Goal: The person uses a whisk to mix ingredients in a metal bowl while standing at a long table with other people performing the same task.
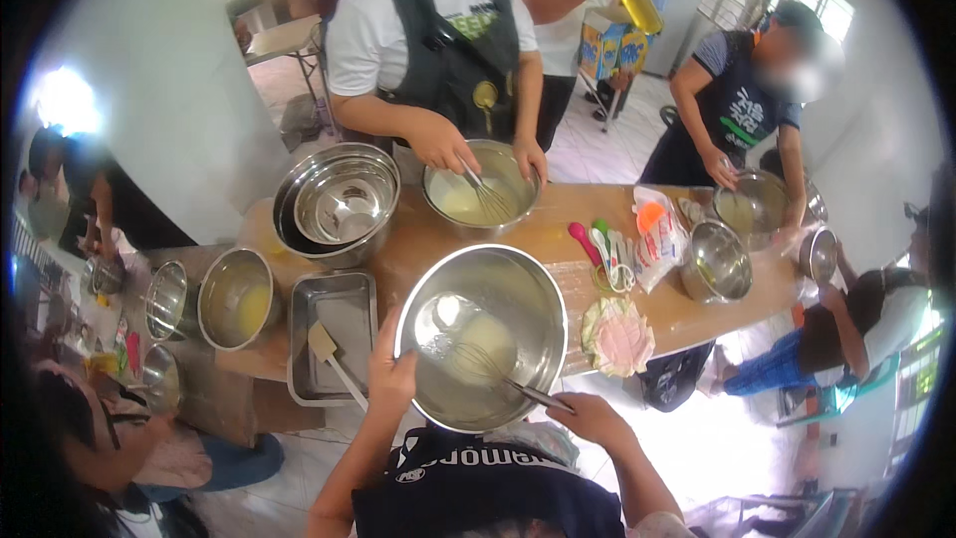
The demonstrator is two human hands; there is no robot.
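A large stainless steel mixing bowl (523, 306) is before me at the table's front edge, tilted towards me. My left hand (393, 370) grips its left rim. In my right hand (594, 418) is the handle of a wire balloon whisk (478, 360). The whisk's wires rest in a pale, whitish mixture (485, 332) at the bottom of the bowl. Left of the bowl lies a rectangular metal baking pan (340, 295), and a cream-headed spatula (323, 344) with a white handle leans across it, close to my left forearm.
Stacked steel bowls (340, 198) stand at the back left, near a bowl with yellow contents (237, 299). Across the table (407, 228), a co-worker whisks in another bowl (482, 220). Measuring spoons (597, 246), a plastic bag (659, 246) and a frilled pink cloth (618, 336) lie to the right.
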